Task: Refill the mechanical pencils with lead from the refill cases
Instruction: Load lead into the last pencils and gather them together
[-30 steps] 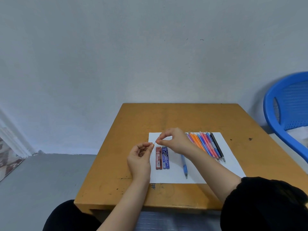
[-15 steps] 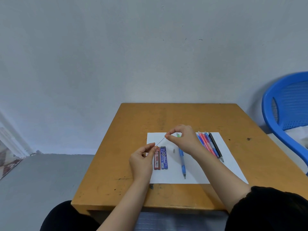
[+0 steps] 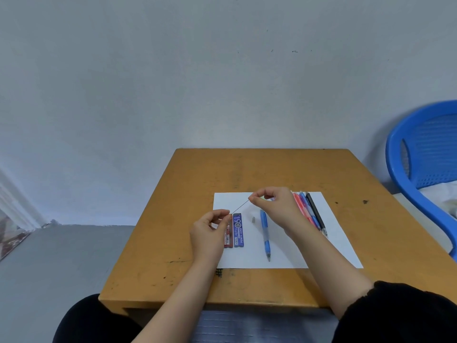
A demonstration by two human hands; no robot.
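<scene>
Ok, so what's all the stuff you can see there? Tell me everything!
table: one, orange-brown wood, in the middle
paper: one sheet, white, on the table
red refill case: one, on the paper, partly behind the left hand
blue refill case: one, right beside the red one
blue pencil: one, lying alone on the paper, right of the cases
small cap: one, grey, between the blue case and the blue pencil
row of pencils: several, pink-red, blue and black, partly hidden, so no sure count
lead: one, thin and dark, between the hands
chair: one, blue, right of the table
left hand: pinches the lead's near end
right hand: pinches its far end
</scene>
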